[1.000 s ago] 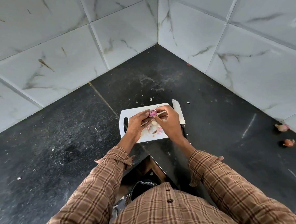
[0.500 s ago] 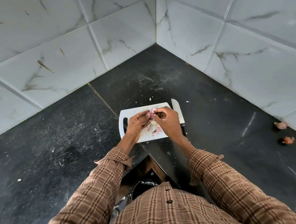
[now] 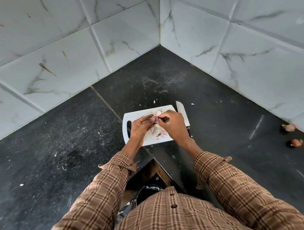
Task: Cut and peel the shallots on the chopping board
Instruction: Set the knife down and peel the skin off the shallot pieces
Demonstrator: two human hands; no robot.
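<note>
A small white chopping board [image 3: 139, 115] lies on the black counter in the corner. Over its middle, my left hand [image 3: 141, 126] pinches a purple shallot piece [image 3: 156, 120] between thumb and fingers. My right hand [image 3: 173, 126] meets it from the right, fingertips gripping the skin of the same piece. A cut shallot half [image 3: 158, 112] with a pale centre lies on the board just beyond my fingers. Peels and pink scraps [image 3: 157, 133] lie on the board under my hands. A knife [image 3: 182, 111] rests along the board's right edge, blade pointing away from me.
Two unpeeled shallots [image 3: 289, 127] [image 3: 296, 142] lie on the counter far right, by the wall. Tiled walls meet in a corner behind the board. The counter's inner edge [image 3: 161, 165] and a bin with a black liner [image 3: 149, 189] sit below my arms.
Both hands stay together over the board on the shallot piece, fingers shifting slightly. The cut shallot half beyond my fingers is now more exposed.
</note>
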